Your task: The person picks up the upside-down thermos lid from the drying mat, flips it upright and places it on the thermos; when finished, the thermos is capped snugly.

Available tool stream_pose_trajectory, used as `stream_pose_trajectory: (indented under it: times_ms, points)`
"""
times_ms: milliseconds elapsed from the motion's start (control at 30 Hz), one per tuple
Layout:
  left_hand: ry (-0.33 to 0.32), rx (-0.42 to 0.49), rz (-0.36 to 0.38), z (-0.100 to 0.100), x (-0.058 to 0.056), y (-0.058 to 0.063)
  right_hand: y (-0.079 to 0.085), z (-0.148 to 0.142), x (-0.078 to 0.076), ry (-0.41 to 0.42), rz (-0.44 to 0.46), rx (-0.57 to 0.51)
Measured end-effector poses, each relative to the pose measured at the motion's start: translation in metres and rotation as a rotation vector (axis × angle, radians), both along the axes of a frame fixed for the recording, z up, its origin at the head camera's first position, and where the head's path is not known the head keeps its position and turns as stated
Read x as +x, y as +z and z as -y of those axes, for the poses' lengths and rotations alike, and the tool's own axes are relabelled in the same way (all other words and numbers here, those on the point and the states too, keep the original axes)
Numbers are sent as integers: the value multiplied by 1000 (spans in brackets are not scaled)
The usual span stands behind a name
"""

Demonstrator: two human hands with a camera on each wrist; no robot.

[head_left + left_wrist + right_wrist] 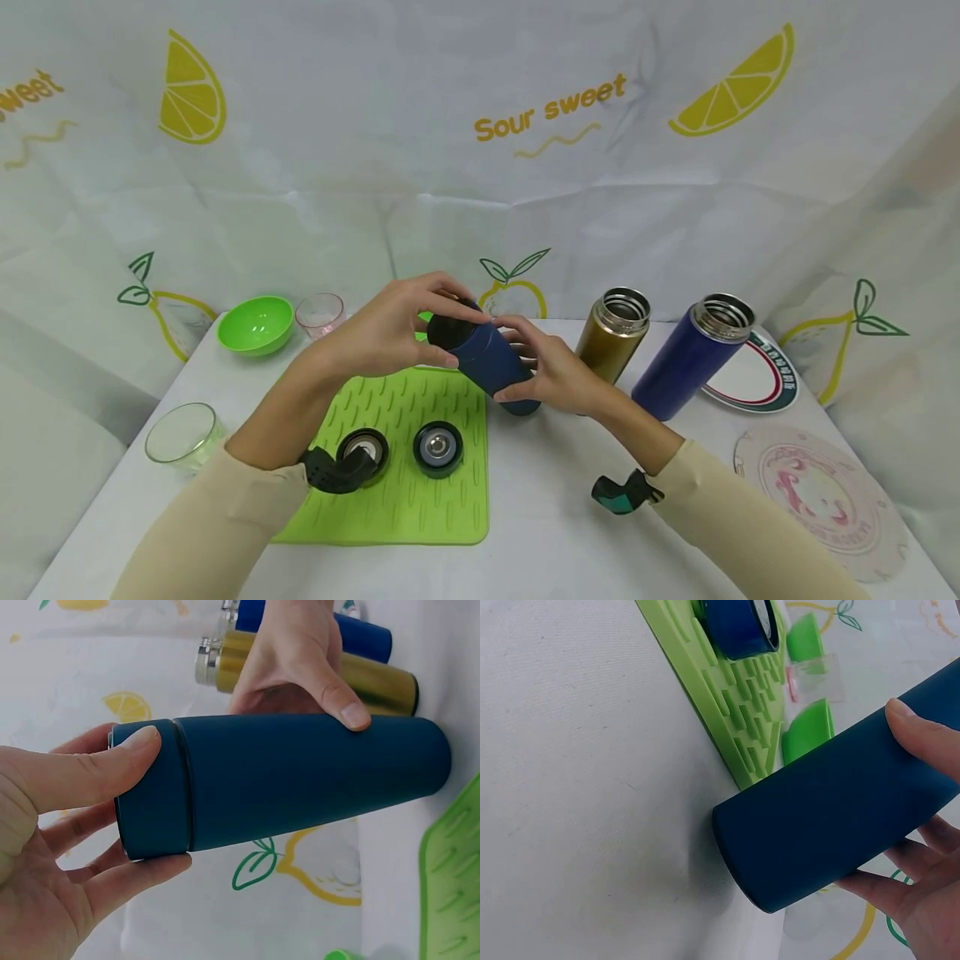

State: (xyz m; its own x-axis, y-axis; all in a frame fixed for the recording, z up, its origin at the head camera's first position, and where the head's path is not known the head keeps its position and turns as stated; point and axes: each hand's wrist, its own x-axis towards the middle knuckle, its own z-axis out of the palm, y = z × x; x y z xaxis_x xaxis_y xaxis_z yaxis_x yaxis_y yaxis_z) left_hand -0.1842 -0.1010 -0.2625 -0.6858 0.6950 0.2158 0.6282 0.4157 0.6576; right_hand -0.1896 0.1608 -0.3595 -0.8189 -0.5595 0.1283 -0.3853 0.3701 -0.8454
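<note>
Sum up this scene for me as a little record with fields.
Left hand: grips the cap of a dark-blue cylindrical bottle
Right hand: holds that bottle's body
Standing open: gold metal bottle; royal-blue metal bottle
On lime-green ribbed rectangular mat: two round dark-rimmed lids
Left side: green round bowl; transparent round cup

Three bottles; one mat bearing two lids; two bowls near the tabletop's far edge; two glasses, one near that edge, one by the left; one plate and one pink disc towards the right edge.
</note>
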Motion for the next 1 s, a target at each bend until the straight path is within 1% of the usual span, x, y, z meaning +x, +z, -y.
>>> stream_pose_trajectory:
  times_ms: [100,300,467,600,767,867,1000]
  points:
    - [-14,10,17,0,-1,0,0,0,0,-4,1,-2]
    - [-16,28,37,0,0,-2,-1,-2,0,-7,7,-10]
    - [-5,58,25,-3,0,-5,-3,-3,0,-27,37,-30]
    - [34,72,1,-8,2,-7,-7,-4,-1,-54,61,-59]
    - [82,107,-3,-10,3,-11,-10,-4,0,-92,93,-109]
    - [102,124,-1,-4,3,-13,-11,-4,2,-118,110,-140]
    - [138,121,11,8,6,-17,-13,-5,4,-146,119,-181]
